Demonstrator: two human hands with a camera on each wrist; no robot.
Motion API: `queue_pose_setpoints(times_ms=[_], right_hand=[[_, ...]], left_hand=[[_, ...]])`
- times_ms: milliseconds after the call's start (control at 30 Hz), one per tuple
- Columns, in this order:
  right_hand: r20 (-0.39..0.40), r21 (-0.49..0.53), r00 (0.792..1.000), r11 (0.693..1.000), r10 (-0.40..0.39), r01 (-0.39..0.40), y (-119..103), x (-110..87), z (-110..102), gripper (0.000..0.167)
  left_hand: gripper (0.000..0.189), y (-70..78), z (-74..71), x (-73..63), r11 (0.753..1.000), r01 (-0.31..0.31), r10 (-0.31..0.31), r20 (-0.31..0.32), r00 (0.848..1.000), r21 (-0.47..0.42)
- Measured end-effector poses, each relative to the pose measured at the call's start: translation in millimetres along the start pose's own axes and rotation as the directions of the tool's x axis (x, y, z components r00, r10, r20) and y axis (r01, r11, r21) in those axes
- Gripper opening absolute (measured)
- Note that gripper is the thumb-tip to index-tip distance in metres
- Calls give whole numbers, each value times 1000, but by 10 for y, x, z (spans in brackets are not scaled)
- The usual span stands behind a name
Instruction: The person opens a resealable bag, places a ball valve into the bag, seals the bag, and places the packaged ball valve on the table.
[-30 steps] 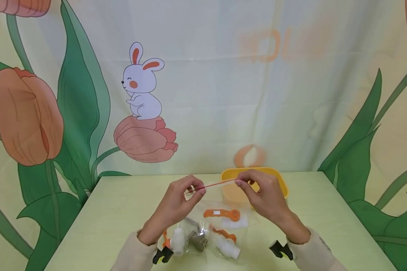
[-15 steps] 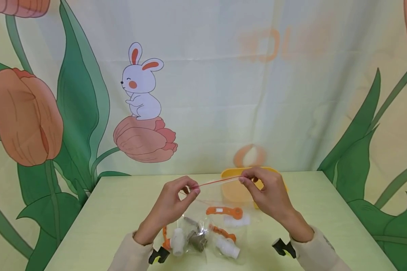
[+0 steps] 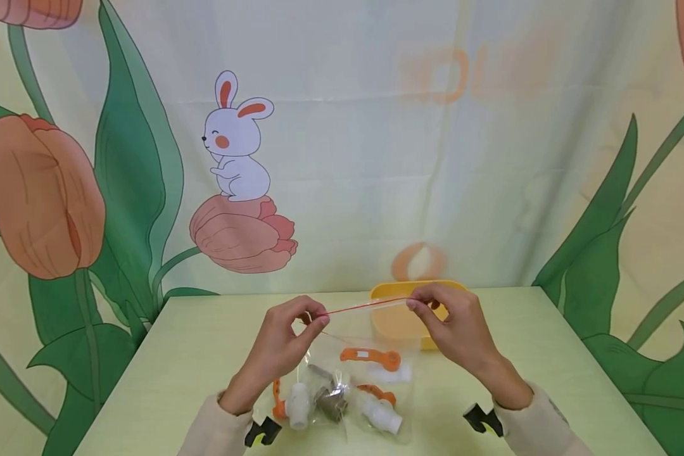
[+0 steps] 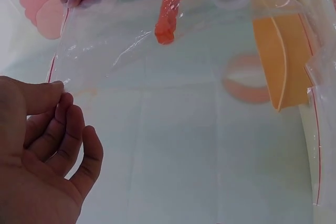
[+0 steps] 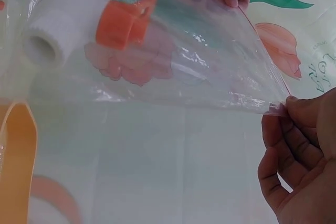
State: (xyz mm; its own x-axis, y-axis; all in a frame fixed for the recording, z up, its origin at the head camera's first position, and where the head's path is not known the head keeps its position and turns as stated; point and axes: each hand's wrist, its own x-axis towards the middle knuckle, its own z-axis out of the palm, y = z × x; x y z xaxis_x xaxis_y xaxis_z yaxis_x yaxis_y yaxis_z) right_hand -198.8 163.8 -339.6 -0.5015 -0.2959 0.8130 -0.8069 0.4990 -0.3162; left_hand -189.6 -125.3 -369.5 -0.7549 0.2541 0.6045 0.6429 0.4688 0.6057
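Note:
A clear zip bag (image 5: 210,61) with a red seal line hangs stretched between both hands. My left hand (image 3: 287,335) pinches one end of the sealing edge between thumb and index finger. At the other end, my right hand (image 3: 458,329) pinches the edge in the same way. Inside the bag lie an orange handle-like part (image 3: 370,358) and a white plastic tube-shaped fitting (image 5: 68,19). The left wrist view shows the bag's red edge running straight from hand to hand. Whether the seal is fully closed cannot be told.
A yellow bin (image 3: 389,320) stands at the table's back edge, partly behind the right hand. Nearer lie more clear bags: one with a grey part (image 3: 332,404), others with white fittings (image 3: 382,415) and orange parts (image 3: 279,405). A printed curtain hangs behind the table (image 3: 177,354).
Both hands have moved apart, the left hand leftward and the right hand slightly rightward. More of the red seal line shows between them. The bags on the table have stayed put.

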Motion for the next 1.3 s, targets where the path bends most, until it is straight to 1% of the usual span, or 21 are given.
queue_pose_setpoints(times_ms=[100,233,367,500,667,833,900,1000,1067,1133,1200,1300], right_hand=[[23,-28,999,999,35,-34,11,-36,-6,14],[57,-60,995,995,79,-76,32,-82,-9,12],[95,-85,989,991,115,-107,57,-129,-10,9],[121,-100,983,987,137,-126,96,-188,-7,7],[159,-114,973,982,170,-153,138,-253,-6,5],[191,-122,964,979,187,-166,150,-298,-10,6],[205,-136,961,978,184,-158,151,-313,-20,12],[246,-170,956,978,159,-119,154,-341,-47,34],[284,-199,949,976,139,-84,151,-364,-67,49],[321,-221,939,974,120,-49,151,-387,-83,60],[348,-239,932,971,105,-20,142,-406,-99,65],[367,-256,926,967,83,15,135,-436,-119,68]], left_hand=[[1,26,0,1,1000,-1,1,-11,1000,-16],[8,42,20,-3,999,-8,8,5,1000,-52],[4,69,33,-6,998,-25,25,-4,1000,-57],[2,89,50,3,998,-49,47,-25,999,-47],[5,127,67,26,997,-79,78,-53,996,-25],[5,144,76,39,996,-87,87,-49,995,-5],[5,140,78,39,996,-93,93,-45,995,3],[5,123,79,34,995,-102,102,-42,994,10],[5,113,72,31,994,-107,107,-43,993,11],[5,102,61,26,995,-102,102,-45,994,13],[5,93,46,20,995,-95,95,-47,994,16],[5,77,13,4,997,-79,80,-48,996,23]])
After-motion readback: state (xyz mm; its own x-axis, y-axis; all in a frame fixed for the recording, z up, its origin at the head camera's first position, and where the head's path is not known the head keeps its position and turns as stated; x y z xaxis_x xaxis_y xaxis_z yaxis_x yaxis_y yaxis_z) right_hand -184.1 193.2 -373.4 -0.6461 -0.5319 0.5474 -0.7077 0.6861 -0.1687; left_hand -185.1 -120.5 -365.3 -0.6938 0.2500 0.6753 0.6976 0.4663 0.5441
